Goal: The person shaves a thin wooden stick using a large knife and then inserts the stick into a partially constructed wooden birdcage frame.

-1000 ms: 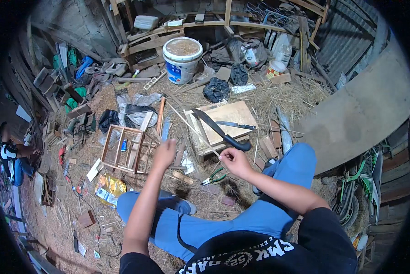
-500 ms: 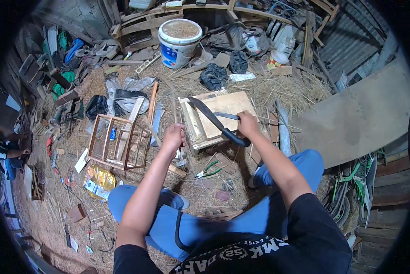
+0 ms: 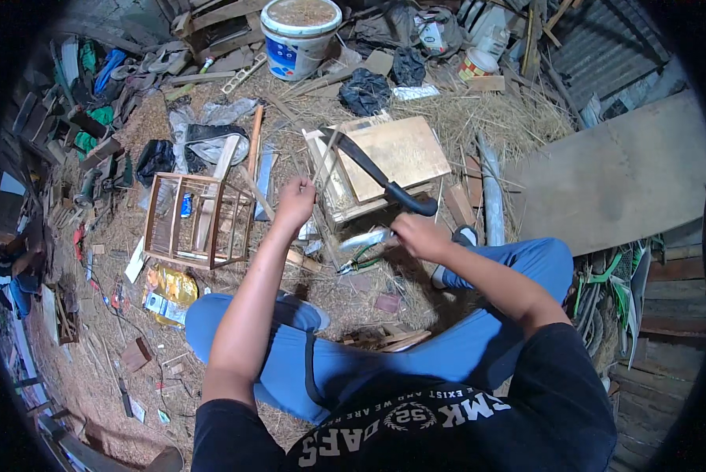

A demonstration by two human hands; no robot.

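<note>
My left hand (image 3: 296,206) is closed around a thin pale strip of wood (image 3: 328,157), which slants up past the edge of a low wooden box (image 3: 400,153). In my closed right hand (image 3: 421,237) is a knife (image 3: 366,239). Its shiny blade points left, toward the strip, and looks slightly blurred. A machete (image 3: 361,161) with a black handle lies across the box, just above my right hand. Below the knife blade, green-handled pliers (image 3: 361,261) rest on the ground, partly covered by it.
Left of my left hand stands a small wooden frame (image 3: 182,256). A white bucket (image 3: 298,47) is at the back. A large plywood sheet (image 3: 612,173) leans on the right. A yellow bag (image 3: 172,291) lies near my left knee. Another person (image 3: 19,271) sits at the far left.
My right hand has drawn the knife down toward me, off the box top. My left hand still holds the strip. The whole view has tilted slightly, moving the background upward.
</note>
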